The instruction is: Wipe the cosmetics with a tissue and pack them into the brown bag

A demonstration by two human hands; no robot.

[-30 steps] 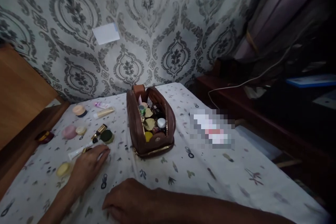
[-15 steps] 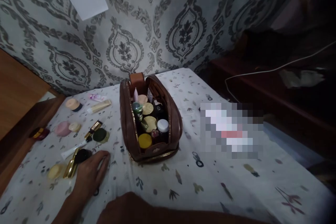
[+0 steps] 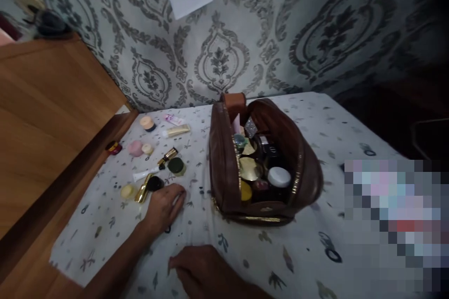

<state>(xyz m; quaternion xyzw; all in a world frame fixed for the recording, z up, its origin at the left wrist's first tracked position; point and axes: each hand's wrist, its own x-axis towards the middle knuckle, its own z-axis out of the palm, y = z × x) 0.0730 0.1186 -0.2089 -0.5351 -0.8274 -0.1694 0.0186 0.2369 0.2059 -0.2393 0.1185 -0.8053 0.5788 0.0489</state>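
My left hand (image 3: pixel 166 208) rests on the patterned cloth, fingers stretched out and holding nothing, right beside a jar with a black lid (image 3: pixel 155 183). My right hand (image 3: pixel 199 266) lies nearer me, its fingers curled in, with nothing seen in them. A brown toiletry bag (image 3: pixel 224 168) stands unzipped to the right of both hands, touched by neither. Inside it are a white-lidded jar (image 3: pixel 279 177), a gold lid (image 3: pixel 250 168), a yellow lid (image 3: pixel 246 191) and other cosmetics. Around my left hand lie a gold tube (image 3: pixel 143 188), a dark green jar (image 3: pixel 176 166) and a white tube (image 3: pixel 146 174).
Farther back are a cream tube (image 3: pixel 177 131), a pink-patterned tube (image 3: pixel 173 119), a peach-topped jar (image 3: pixel 148 124) and a pink round container (image 3: pixel 135 148). A dark red jar (image 3: pixel 114 147) sits at the left edge. Wooden furniture (image 3: pixel 52 103) stands left; a pixelated patch covers the right.
The view has turned left, so the bag and small containers appear farther right. More of my right hand shows. My left hand stays beside the black-lidded jar.
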